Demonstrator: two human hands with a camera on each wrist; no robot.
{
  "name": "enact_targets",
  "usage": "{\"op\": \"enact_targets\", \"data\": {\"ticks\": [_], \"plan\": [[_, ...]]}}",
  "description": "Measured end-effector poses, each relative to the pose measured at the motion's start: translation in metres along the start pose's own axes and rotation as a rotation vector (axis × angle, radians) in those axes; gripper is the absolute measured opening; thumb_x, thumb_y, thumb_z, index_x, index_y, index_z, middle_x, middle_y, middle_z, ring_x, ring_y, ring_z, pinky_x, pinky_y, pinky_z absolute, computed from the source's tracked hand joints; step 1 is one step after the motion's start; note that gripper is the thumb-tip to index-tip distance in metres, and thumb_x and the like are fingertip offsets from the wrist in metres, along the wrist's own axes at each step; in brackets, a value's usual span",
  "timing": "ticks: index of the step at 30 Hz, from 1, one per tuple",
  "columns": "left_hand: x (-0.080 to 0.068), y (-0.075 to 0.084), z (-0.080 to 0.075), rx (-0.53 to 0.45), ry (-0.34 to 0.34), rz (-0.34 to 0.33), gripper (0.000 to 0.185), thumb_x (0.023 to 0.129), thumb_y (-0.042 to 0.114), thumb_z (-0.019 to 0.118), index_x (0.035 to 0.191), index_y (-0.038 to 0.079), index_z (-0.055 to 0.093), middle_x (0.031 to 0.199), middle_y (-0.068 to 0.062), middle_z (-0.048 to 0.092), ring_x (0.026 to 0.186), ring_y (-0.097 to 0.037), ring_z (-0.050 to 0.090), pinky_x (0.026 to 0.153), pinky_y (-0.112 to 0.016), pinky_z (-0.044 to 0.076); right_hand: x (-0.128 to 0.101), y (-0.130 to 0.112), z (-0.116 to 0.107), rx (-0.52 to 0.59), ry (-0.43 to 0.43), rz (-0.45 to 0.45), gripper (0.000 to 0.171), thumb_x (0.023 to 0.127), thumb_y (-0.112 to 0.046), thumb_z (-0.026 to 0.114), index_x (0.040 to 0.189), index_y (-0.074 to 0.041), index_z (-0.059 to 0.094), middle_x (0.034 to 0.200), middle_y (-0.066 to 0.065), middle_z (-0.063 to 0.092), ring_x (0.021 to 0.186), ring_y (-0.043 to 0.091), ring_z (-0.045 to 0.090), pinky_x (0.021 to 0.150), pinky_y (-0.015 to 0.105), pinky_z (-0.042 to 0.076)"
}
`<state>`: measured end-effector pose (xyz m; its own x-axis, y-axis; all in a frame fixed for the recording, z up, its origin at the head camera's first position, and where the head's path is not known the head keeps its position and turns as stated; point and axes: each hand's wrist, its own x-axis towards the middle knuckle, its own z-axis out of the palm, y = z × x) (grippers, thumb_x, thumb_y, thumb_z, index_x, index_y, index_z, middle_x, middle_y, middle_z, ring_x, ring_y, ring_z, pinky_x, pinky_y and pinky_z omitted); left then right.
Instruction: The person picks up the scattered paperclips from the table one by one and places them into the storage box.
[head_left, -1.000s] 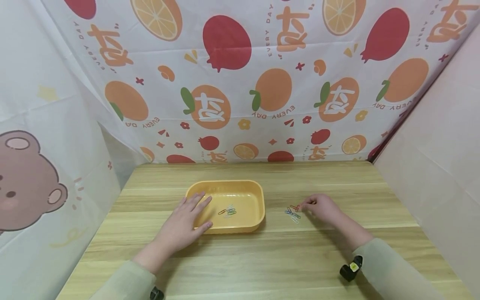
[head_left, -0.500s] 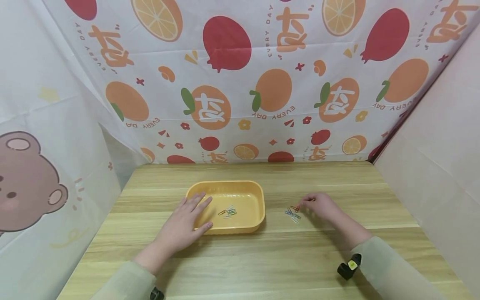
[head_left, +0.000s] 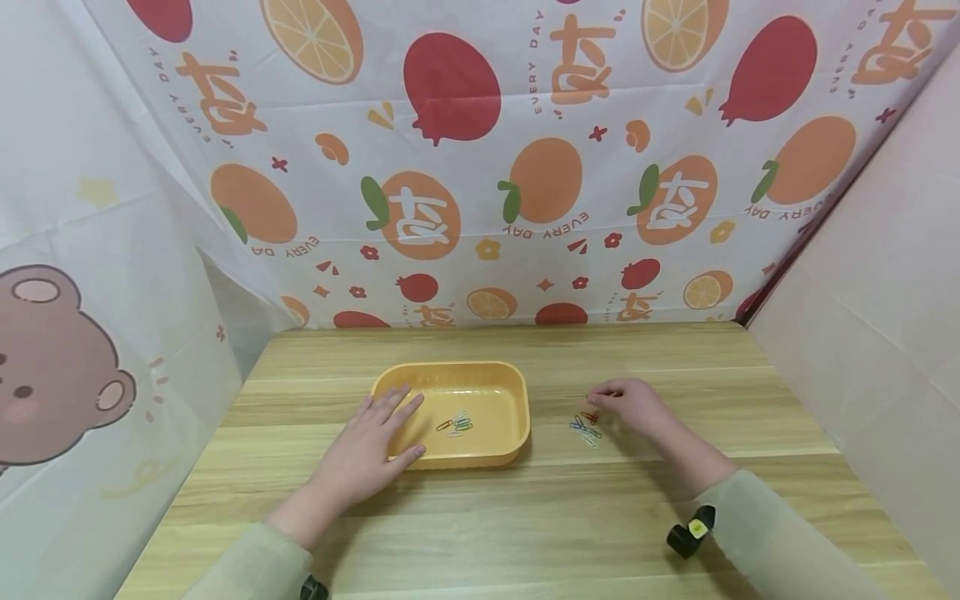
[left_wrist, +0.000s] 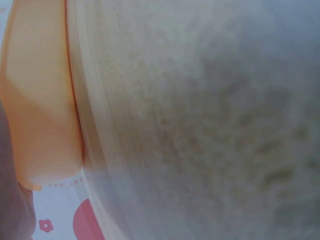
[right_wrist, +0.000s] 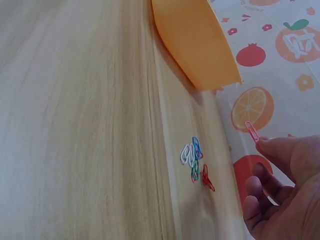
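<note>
My right hand (head_left: 633,406) is raised just behind a small pile of paper clips on the table. In the right wrist view, its thumb and finger pinch a pinkish-red paper clip (right_wrist: 253,132), held clear of the surface. That pile has white clips (right_wrist: 188,154), a blue clip (right_wrist: 196,147), a green clip (right_wrist: 195,171) and red clips (right_wrist: 206,178). Across the left rim of a yellow tray (head_left: 495,400) rests my left hand (head_left: 360,442), fingers spread and fairly straight. Several paper clips (head_left: 459,423) in orange, green and white lie on the tray floor.
The wood-grain table (head_left: 480,533) ends at a fruit-print cloth (head_left: 480,250) behind it. White cloth walls stand left and right. A black wrist camera (head_left: 688,533) sits on the right sleeve. The left wrist view is mostly blurred table and the tray's side.
My right hand has lifted off the pile with a red paper clip and shifted slightly left, toward the tray. The left hand and tray stay where they were.
</note>
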<state>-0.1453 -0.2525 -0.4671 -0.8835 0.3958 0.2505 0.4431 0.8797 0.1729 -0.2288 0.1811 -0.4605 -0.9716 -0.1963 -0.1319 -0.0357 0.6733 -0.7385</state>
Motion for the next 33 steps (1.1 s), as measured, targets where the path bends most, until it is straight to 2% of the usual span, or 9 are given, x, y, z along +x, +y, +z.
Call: {"op": "enact_targets", "data": {"ticks": [6, 12, 19, 27, 33], "plan": [[0.000, 0.000, -0.001, 0.009, 0.001, 0.002, 0.075, 0.095, 0.060, 0.055, 0.155, 0.021, 0.035, 0.160, -0.011, 0.031, 0.147, -0.033, 0.026, 0.119, -0.056, 0.019, 0.002, -0.012, 0.002, 0.010, 0.015, -0.002, 0.028, 0.096, -0.037, 0.066, 0.109, -0.015, 0.076, 0.104, 0.001, 0.069, 0.090, 0.019, 0.058, 0.071, 0.031, 0.050], [0.000, 0.000, -0.001, -0.001, 0.008, 0.002, 0.075, 0.092, 0.052, 0.064, 0.155, 0.021, 0.035, 0.159, -0.011, 0.032, 0.147, -0.033, 0.026, 0.119, -0.057, 0.020, 0.006, -0.028, 0.010, 0.048, 0.027, -0.010, 0.027, 0.095, -0.038, 0.066, 0.108, -0.016, 0.077, 0.105, 0.000, 0.070, 0.091, 0.019, 0.058, 0.073, 0.031, 0.051], [-0.001, -0.002, 0.003, 0.008, 0.006, 0.003, 0.076, 0.093, 0.054, 0.062, 0.156, 0.023, 0.033, 0.160, -0.010, 0.031, 0.147, -0.033, 0.026, 0.119, -0.056, 0.019, 0.011, -0.048, 0.022, 0.110, 0.029, -0.024, 0.030, 0.092, -0.041, 0.069, 0.107, -0.017, 0.077, 0.104, -0.002, 0.070, 0.091, 0.018, 0.058, 0.074, 0.031, 0.052], [-0.001, -0.003, 0.004, 0.005, 0.010, 0.009, 0.076, 0.093, 0.055, 0.061, 0.156, 0.023, 0.033, 0.160, -0.010, 0.031, 0.147, -0.033, 0.027, 0.119, -0.056, 0.019, 0.015, -0.075, 0.040, 0.160, 0.012, -0.059, 0.022, 0.091, -0.038, 0.072, 0.102, -0.020, 0.078, 0.105, -0.003, 0.069, 0.093, 0.017, 0.058, 0.077, 0.031, 0.051], [-0.001, -0.002, 0.003, 0.006, 0.002, 0.001, 0.076, 0.093, 0.057, 0.060, 0.156, 0.024, 0.033, 0.160, -0.009, 0.030, 0.147, -0.032, 0.026, 0.120, -0.056, 0.017, 0.018, -0.094, 0.055, 0.182, -0.006, -0.087, 0.019, 0.091, -0.033, 0.072, 0.100, -0.017, 0.079, 0.099, -0.003, 0.070, 0.091, 0.017, 0.058, 0.075, 0.030, 0.049]]}}
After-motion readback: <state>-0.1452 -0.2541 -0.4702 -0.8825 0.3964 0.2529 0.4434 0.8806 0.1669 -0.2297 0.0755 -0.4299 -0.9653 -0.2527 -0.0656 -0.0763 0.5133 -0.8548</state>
